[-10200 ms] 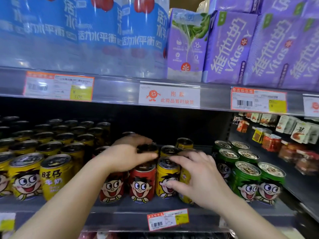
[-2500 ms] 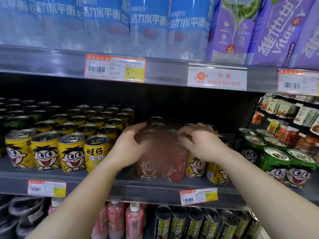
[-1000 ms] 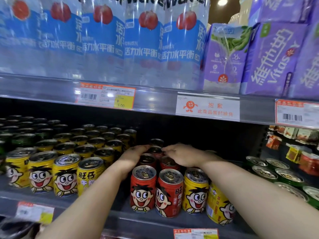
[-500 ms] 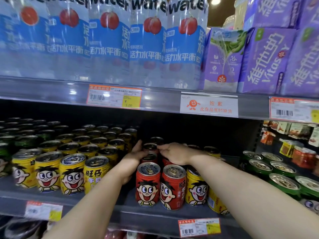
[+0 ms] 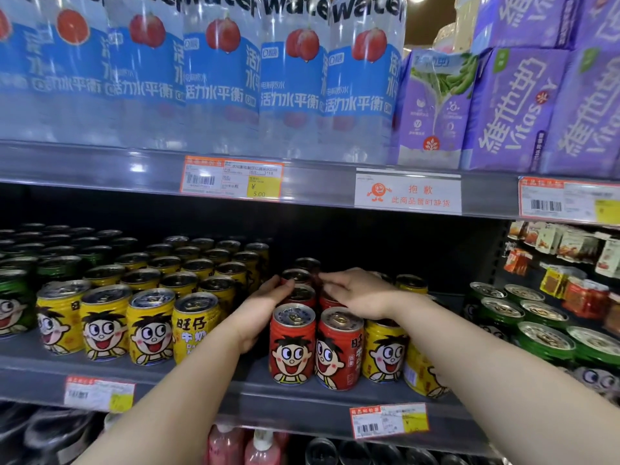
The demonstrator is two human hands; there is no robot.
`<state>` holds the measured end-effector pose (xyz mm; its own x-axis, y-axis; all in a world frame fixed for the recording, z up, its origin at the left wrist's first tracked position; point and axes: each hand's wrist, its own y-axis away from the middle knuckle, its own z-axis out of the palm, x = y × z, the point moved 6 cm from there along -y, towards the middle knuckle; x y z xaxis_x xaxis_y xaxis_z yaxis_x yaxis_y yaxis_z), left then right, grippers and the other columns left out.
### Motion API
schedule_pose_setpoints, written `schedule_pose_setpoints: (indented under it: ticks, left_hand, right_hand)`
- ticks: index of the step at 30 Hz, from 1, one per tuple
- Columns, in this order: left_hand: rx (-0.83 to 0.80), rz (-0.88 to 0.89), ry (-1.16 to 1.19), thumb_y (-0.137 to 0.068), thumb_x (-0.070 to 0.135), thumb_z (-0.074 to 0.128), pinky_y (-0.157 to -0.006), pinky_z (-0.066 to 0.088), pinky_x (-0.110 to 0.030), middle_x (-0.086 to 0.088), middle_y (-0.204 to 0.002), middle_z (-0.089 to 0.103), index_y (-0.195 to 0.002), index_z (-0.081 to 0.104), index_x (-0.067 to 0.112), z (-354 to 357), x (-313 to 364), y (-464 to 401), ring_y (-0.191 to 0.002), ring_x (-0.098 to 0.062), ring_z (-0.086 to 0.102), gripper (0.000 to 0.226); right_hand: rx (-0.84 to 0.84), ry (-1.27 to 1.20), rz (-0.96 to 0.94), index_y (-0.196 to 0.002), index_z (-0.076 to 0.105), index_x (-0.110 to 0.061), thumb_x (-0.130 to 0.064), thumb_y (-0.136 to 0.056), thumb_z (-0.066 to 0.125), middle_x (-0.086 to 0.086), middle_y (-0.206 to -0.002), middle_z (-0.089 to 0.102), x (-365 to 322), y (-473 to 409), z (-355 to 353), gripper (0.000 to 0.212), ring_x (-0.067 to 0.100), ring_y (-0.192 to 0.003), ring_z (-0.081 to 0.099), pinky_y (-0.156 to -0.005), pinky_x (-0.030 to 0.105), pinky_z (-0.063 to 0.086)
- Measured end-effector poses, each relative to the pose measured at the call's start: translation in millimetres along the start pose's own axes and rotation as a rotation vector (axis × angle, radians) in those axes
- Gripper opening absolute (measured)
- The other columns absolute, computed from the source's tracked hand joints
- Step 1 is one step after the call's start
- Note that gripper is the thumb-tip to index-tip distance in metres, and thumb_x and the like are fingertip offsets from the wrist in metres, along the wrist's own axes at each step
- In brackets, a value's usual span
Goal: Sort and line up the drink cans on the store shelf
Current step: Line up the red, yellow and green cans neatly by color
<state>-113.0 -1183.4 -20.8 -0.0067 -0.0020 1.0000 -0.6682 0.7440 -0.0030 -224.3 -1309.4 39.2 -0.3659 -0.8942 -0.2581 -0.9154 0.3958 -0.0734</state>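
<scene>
Both hands cup upright red cans, neither closed.
Left hand flanks the red cans at nine o'clock; right hand rests on top.

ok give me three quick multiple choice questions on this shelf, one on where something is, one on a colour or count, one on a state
1. Where do the two front red cans stand?
A. between yellow cans on either side
B. on the top shelf
C. right of the green cans

2. How many red cans stand in the front row?
A. one
B. two
C. five

3. What is the left hand doing?
A. lifting a bottle
B. hanging off the shelf
C. resting open against the cans

Answers: 1 A, yellow cans flank both sides. 2 B, two red fronts show. 3 C, its fingers lie flat beside the red row, gripping nothing.
</scene>
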Motion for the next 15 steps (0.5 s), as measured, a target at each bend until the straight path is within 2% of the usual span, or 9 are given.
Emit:
schedule_pose_setpoints:
  ticks: [3, 6, 7, 9, 12, 15]
  left_hand:
    - [-0.027, -0.003, -0.015, -0.086, 0.043, 0.061, -0.101, 0.042, -0.037, -0.009, -0.143, 0.045, -0.148, 0.022, 0.028, 0.9, -0.1, 0.2, -0.119, -0.022, 0.052, 0.075]
    - [-0.056, -0.003, 0.003, -0.089, 0.043, 0.057, -0.090, 0.045, -0.031, -0.008, -0.143, 0.046, -0.149, 0.021, 0.027, 6.6, 1.9, 2.2, -0.111, -0.019, 0.054, 0.072]
    - [-0.054, -0.013, 0.002, -0.089, 0.044, 0.055, -0.088, 0.044, -0.030, -0.008, -0.143, 0.045, -0.149, 0.021, 0.026, 7.1, 1.8, 2.8, -0.114, -0.019, 0.053, 0.072]
    - [-0.058, -0.018, -0.003, -0.085, 0.052, 0.058, -0.093, 0.042, -0.032, -0.008, -0.144, 0.044, -0.148, 0.022, 0.027, 5.1, 1.8, 4.8, -0.123, -0.023, 0.050, 0.077]
    - [-0.054, 0.004, 0.051, -0.067, 0.065, 0.068, -0.101, 0.040, -0.036, -0.002, -0.141, 0.048, -0.146, 0.030, 0.030, -3.6, 3.3, 10.8, -0.121, -0.019, 0.051, 0.094]
    - [0.003, 0.108, -0.108, -0.072, 0.067, 0.061, -0.103, 0.038, -0.033, 0.007, -0.142, 0.044, -0.145, 0.029, 0.034, -8.7, 9.0, 29.8, -0.124, -0.012, 0.046, 0.086]
  right_hand:
    - [-0.024, -0.010, 0.004, -0.141, 0.035, -0.046, -0.051, -0.098, 0.031, 0.005, -0.150, 0.034, -0.8, 8.1, -4.5, 0.044, 0.027, -0.138, 0.029, -0.109, 0.034, 0.024]
    - [-0.034, 0.036, -0.046, -0.141, 0.036, -0.042, -0.045, -0.099, 0.029, -0.002, -0.152, 0.033, -12.0, 7.9, -4.9, 0.042, 0.024, -0.139, 0.024, -0.111, 0.039, 0.020]
    - [-0.036, 0.056, -0.052, -0.142, 0.036, -0.039, -0.044, -0.100, 0.029, -0.003, -0.152, 0.032, -14.5, 5.2, -4.0, 0.043, 0.023, -0.139, 0.023, -0.112, 0.041, 0.019]
    - [-0.050, 0.078, -0.037, -0.143, 0.036, -0.035, -0.044, -0.100, 0.028, -0.002, -0.153, 0.032, -15.5, 0.0, -1.5, 0.045, 0.023, -0.139, 0.022, -0.112, 0.043, 0.020]
    - [-0.064, 0.088, -0.026, -0.143, 0.035, -0.034, -0.045, -0.099, 0.028, -0.002, -0.153, 0.031, -14.0, -4.4, 0.9, 0.045, 0.023, -0.140, 0.022, -0.112, 0.043, 0.020]
    - [-0.079, 0.086, -0.034, -0.144, 0.033, -0.035, -0.046, -0.099, 0.027, -0.001, -0.154, 0.030, -14.7, -6.3, 3.0, 0.047, 0.023, -0.140, 0.022, -0.112, 0.041, 0.020]
